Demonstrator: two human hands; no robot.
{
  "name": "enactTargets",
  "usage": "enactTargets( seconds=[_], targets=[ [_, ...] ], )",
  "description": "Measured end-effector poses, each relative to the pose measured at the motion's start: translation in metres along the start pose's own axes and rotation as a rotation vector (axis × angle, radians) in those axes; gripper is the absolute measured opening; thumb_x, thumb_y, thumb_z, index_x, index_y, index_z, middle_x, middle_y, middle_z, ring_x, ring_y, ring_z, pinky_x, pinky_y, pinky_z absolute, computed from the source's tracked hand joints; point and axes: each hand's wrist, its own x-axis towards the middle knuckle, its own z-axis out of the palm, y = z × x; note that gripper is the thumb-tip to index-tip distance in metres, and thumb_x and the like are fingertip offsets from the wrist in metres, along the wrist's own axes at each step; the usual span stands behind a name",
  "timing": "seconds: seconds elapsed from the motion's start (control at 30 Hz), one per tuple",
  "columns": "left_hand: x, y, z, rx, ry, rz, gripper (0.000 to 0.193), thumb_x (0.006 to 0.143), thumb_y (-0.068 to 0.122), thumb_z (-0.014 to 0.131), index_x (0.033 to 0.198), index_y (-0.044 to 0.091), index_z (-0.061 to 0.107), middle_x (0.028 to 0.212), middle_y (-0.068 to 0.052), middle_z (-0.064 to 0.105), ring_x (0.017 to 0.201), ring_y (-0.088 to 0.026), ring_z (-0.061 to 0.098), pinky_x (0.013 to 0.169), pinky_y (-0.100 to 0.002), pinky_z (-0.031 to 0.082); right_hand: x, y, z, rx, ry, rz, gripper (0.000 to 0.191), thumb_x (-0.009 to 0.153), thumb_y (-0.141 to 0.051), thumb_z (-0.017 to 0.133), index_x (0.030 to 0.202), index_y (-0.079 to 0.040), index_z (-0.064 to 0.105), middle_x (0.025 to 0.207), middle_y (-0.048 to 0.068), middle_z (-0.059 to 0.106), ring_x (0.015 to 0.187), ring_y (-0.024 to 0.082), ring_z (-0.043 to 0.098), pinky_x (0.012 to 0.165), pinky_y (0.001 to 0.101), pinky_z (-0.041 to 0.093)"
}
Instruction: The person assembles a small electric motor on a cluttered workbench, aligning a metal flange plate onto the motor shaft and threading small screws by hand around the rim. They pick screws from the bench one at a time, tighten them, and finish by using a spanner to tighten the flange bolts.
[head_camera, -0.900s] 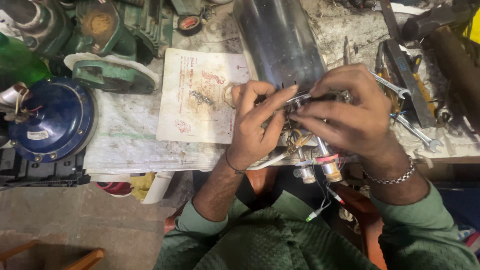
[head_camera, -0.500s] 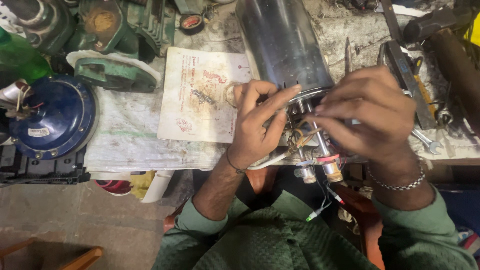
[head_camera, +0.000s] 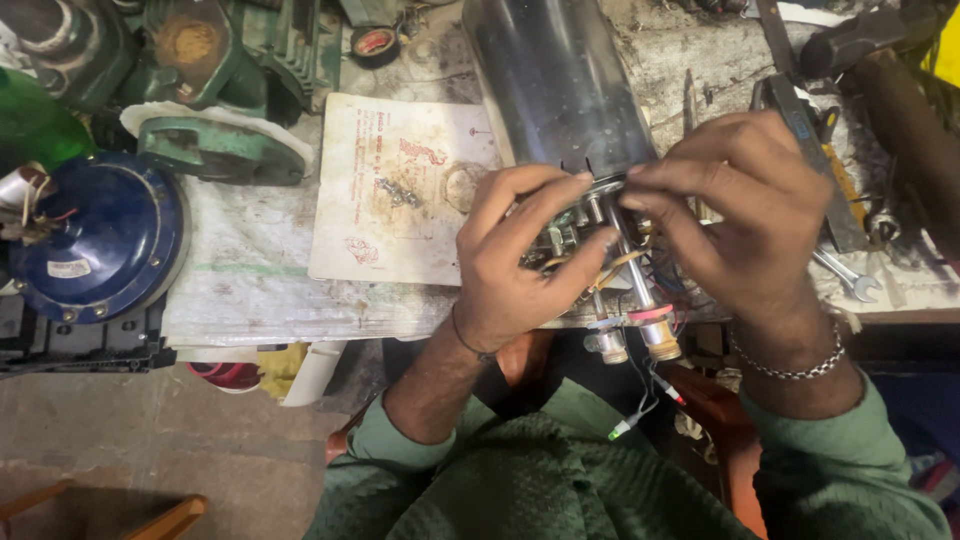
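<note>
Steel cylinder (head_camera: 560, 85) lying on bench, open end toward person, wiring exposed. Left hand (head_camera: 520, 255) at cylinder's end, fingers curled, tips pressed on rim and threaded studs (head_camera: 640, 300). Right hand (head_camera: 745, 225) opposite, fingertips pinching rim edge (grip point partly hidden). Paper sheet (head_camera: 400, 190) left of cylinder; spanner (head_camera: 845, 275) right; blue motor cover (head_camera: 95, 235) far left.

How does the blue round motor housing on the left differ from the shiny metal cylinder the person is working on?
The blue motor housing is squat, dome-shaped and painted; the metal cylinder is long, tubular and bare, reflective metal. The housing sits alone at the bench's left edge, untouched; the cylinder lies lengthwise with the left hand and right hand at its near, wired end. Both rest on the cluttered workbench.
</note>
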Motion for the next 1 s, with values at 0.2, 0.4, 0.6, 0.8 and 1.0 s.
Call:
enactTargets(
  seconds=[0.2,0.4,0.6,0.8,1.0],
  targets=[
    [-0.001,0.001,0.002,-0.049,0.005,-0.078,0.039,0.091,0.006,0.088,0.127,0.005,0.071,0.11,-0.008,0.066,0.098,-0.017,0.069,0.083,-0.027,0.058,0.003,0.004,0.0,0.281,-0.091,0.241,0.016,0.096,-0.004,0.079,0.112,-0.003,0.076,0.103,0.009,0.066,0.091,0.011,0.067,0.076,0.0227,0.052],
    [-0.002,0.002,0.004,-0.025,0.03,-0.072,0.037,0.09,0.004,0.087,0.124,0.007,0.072,0.112,-0.007,0.066,0.095,-0.016,0.069,0.079,-0.027,0.057,0.016,0.013,-0.008,0.501,-0.361,0.371,0.017,0.102,-0.009,0.067,0.115,-0.003,0.075,0.096,0.005,0.062,0.083,0.01,0.061,0.07,0.0242,0.049],
    [-0.003,0.001,0.005,-0.044,0.038,-0.071,0.036,0.091,0.003,0.087,0.124,0.008,0.073,0.106,-0.006,0.066,0.093,-0.016,0.069,0.078,-0.026,0.056,0.038,0.026,-0.008,0.511,-0.584,0.358,0.023,0.102,-0.014,0.062,0.115,-0.002,0.076,0.089,0.005,0.066,0.083,0.013,0.063,0.072,0.0284,0.05],
    [-0.003,-0.003,0.006,-0.061,0.053,-0.055,0.036,0.089,0.003,0.088,0.121,0.007,0.072,0.107,-0.006,0.066,0.094,-0.016,0.069,0.078,-0.026,0.057,0.049,0.033,-0.006,0.445,-0.689,0.394,0.023,0.098,-0.018,0.066,0.11,-0.003,0.078,0.088,0.005,0.069,0.077,0.015,0.066,0.066,0.0312,0.052],
    [-0.003,-0.006,0.007,-0.084,0.052,-0.056,0.033,0.09,0.003,0.088,0.119,0.005,0.073,0.106,-0.006,0.067,0.093,-0.016,0.069,0.079,-0.026,0.058,0.055,0.042,-0.004,0.505,-0.716,0.31,0.022,0.096,-0.02,0.071,0.107,-0.002,0.078,0.093,0.007,0.076,0.083,0.013,0.071,0.072,0.0276,0.056]
  ],
)
